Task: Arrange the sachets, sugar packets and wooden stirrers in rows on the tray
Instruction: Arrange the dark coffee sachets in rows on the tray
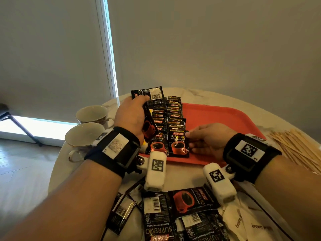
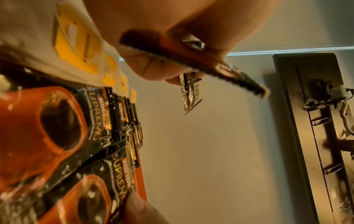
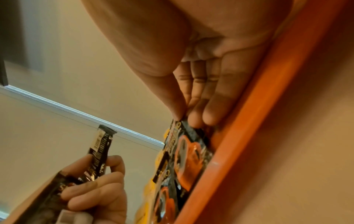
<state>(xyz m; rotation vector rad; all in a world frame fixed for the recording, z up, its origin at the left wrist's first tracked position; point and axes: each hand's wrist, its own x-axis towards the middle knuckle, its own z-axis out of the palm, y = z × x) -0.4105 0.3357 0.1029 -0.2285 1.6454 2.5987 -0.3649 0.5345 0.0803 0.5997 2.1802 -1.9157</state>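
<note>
My left hand (image 1: 139, 108) grips a small stack of black coffee sachets (image 1: 154, 96) in the air over the left end of the red tray (image 1: 217, 117). The left wrist view shows the same stack (image 2: 191, 63) edge-on between thumb and fingers. Two rows of overlapping coffee sachets (image 1: 166, 117) lie on the tray's left part. My right hand (image 1: 189, 138) pinches the right edge of the nearest sachet (image 1: 178, 145) in the right-hand row. In the right wrist view its thumb and fingers (image 3: 197, 119) meet on that sachet's corner (image 3: 187, 151).
Several loose coffee sachets (image 1: 173, 214) and white brown-sugar packets (image 1: 246, 221) lie on the table in front of the tray. A heap of wooden stirrers (image 1: 295, 148) sits at the right. Two cups (image 1: 86, 129) stand left of the tray. Yellow-printed packets (image 2: 80, 45) lie beside the sachet rows.
</note>
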